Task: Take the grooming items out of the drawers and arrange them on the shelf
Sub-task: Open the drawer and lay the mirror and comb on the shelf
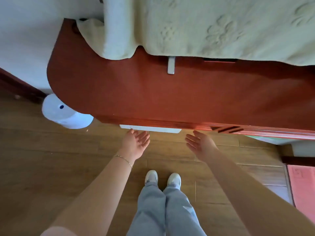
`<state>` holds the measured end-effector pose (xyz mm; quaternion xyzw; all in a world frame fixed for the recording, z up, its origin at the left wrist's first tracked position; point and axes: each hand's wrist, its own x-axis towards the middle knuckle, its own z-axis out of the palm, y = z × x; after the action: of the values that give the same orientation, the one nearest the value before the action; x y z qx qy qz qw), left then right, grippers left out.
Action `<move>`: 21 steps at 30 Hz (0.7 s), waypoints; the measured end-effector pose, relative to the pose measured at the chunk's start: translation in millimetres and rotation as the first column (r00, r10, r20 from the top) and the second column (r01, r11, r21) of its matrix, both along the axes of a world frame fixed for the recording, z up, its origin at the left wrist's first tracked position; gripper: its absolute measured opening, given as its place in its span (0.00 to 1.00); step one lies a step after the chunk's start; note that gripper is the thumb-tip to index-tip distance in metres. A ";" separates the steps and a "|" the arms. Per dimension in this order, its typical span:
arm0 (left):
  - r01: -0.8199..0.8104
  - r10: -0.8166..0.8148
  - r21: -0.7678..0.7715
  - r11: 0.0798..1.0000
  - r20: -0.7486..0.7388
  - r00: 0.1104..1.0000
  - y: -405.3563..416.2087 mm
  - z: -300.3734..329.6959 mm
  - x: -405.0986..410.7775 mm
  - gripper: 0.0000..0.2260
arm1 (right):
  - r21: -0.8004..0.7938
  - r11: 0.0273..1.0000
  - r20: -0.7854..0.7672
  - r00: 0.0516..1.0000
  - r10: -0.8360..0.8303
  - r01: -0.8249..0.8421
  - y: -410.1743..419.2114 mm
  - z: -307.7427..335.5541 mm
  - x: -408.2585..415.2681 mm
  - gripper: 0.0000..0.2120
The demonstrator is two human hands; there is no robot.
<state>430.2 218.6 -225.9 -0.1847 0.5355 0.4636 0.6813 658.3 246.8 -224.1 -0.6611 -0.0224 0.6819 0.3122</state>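
**Both hands held out, palms up, below the red shelf edge**

No grooming item shows, and no drawer can be made out for certain; the nearest candidate is a white flat panel [150, 128] peeking from under the front edge of the red wooden shelf [170, 99], at about 12 o'clock from the hands, and whether it is a drawer front I cannot tell. The left hand [135, 142] is palm up, fingers straight and loosely together, holding nothing, its fingertips just below the white panel; a thin chain bracelet [123, 160] circles its wrist. The right hand [199, 142] is also palm up, fingers relaxed and slightly spread, holding nothing, apart from the shelf edge; the two hands are side by side with a gap between them.

At 6 o'clock from the hands are two white shoes [162, 178] and light blue trousers [163, 210] on a wooden floor [51, 150]. At 12 o'clock, beyond the shelf top, a pale yellow embossed quilt [221, 28] hangs over its far side; a small grey bracket [171, 65] lies on the shelf just under the quilt's hem. At 10 o'clock a white cylindrical container with a blue dot [64, 114] stands on the floor beside the shelf's rounded corner; at 4 o'clock a pink mat [303, 184] lies at the frame's edge.
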 end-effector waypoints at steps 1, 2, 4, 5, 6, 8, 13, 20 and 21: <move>-0.041 0.040 -0.033 0.999 -0.031 0.999 3.9 -8.1 2.2 0.18 | -0.012 0.999 -0.031 0.999 -0.032 0.032 3.5 -8.9 0.4 0.11; -0.066 0.061 -0.069 0.995 -0.073 0.995 7.9 -14.7 5.0 0.17 | -0.025 0.997 -0.062 0.996 -0.068 0.067 7.2 -14.8 -0.8 0.10; -0.095 0.082 -0.106 0.990 -0.117 0.990 14.8 -23.4 11.8 0.15 | -0.038 0.992 -0.102 0.987 -0.123 0.120 12.9 -23.0 -3.5 0.09; -0.119 0.106 -0.114 0.986 -0.119 0.987 18.1 -26.9 14.9 0.15 | -0.046 0.989 -0.097 0.984 -0.147 0.143 15.8 -27.2 -3.7 0.10; -0.137 0.126 -0.108 0.985 -0.105 0.987 22.0 -28.8 19.1 0.15 | -0.050 0.984 -0.088 0.981 -0.173 0.169 19.4 -30.1 -3.9 0.10; -0.163 0.158 -0.071 0.984 -0.069 0.985 28.0 -29.7 27.5 0.16 | -0.040 0.980 -0.082 0.977 -0.196 0.193 25.7 -36.9 -2.4 0.10; -0.181 0.179 -0.020 0.983 -0.064 0.982 33.8 -37.5 28.5 0.15 | -0.018 0.946 -0.201 0.926 -0.320 0.323 35.0 -50.8 2.5 0.14; -0.161 0.161 -0.014 0.987 -0.016 0.987 7.3 -41.7 25.5 0.15 | -0.051 0.972 -0.215 0.948 -0.236 0.230 10.5 -41.9 11.9 0.13; -0.179 0.179 -0.018 0.984 -0.005 0.984 0.3 -42.8 25.9 0.17 | -0.059 0.972 -0.223 0.946 -0.234 0.227 4.7 -40.7 13.6 0.13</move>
<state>456.1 218.9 -268.7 -0.2376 0.5220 0.5181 0.6345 671.9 251.5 -264.8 -0.5814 0.1021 0.7125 0.3793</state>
